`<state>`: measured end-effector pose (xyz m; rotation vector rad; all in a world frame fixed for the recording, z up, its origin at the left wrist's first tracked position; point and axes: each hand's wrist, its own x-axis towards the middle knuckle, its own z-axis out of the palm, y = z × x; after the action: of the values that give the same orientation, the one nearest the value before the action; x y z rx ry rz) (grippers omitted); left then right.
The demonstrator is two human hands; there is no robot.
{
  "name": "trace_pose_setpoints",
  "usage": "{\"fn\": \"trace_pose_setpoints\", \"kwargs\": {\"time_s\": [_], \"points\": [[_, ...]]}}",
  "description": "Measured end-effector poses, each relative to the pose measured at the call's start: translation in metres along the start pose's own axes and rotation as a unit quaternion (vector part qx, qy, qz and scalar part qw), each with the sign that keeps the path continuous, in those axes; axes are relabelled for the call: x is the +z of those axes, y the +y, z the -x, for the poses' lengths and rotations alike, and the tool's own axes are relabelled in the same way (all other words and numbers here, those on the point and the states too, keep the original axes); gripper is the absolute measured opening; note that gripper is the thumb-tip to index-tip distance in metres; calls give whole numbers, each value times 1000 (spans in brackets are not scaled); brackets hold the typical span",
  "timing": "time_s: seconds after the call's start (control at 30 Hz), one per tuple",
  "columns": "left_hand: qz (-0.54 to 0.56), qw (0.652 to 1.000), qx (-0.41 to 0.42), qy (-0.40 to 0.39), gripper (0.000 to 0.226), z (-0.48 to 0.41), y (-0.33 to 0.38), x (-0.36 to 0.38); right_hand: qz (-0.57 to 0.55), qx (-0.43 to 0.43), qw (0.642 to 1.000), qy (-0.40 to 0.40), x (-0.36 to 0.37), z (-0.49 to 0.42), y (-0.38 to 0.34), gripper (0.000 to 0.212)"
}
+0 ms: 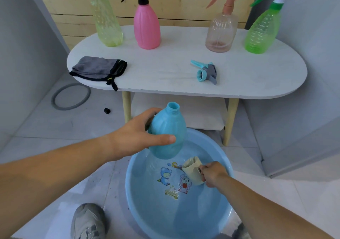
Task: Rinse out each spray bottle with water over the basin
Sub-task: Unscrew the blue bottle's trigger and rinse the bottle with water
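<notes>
currently: blue bottle uncapped, held over basin

nearest, the basin (134,202) holds water. the right hand (213,173) grips a cup (193,168) by its handle, tilted at the water. the left hand (136,133) wraps the bottle (167,132) at mid-body, thumb across the front, neck up, above the basin's far side. judged light while empty, thin-walled, likely slick when wet; best held at the waist, not the neck. beyond, a spray head (206,72) lies on the table (165,84); four capped bottles (147,28) stand behind.

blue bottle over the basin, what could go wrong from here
The blue bottle has a narrow mouth, so water poured from the beige cup in the right hand could miss and splash onto the floor. The left hand holds it above the far edge of the basin, so spill may land outside.
</notes>
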<state>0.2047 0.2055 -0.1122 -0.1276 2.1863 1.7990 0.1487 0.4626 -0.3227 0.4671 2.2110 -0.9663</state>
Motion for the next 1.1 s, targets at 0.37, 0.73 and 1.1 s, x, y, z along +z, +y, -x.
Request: {"fn": "trace_pose_setpoints", "kwargs": {"time_s": [0.37, 0.73, 1.1], "points": [[-19, 1000, 1, 14, 86, 5, 7, -5, -56, -69, 996, -29, -14, 16, -12, 33], [11, 999, 21, 31, 75, 22, 34, -20, -129, -225, 963, -78, -86, 109, -72, 29], [26, 997, 51, 56, 67, 36, 50, -28, -154, -380, 912, -26, -164, 204, -114, 40]]}}
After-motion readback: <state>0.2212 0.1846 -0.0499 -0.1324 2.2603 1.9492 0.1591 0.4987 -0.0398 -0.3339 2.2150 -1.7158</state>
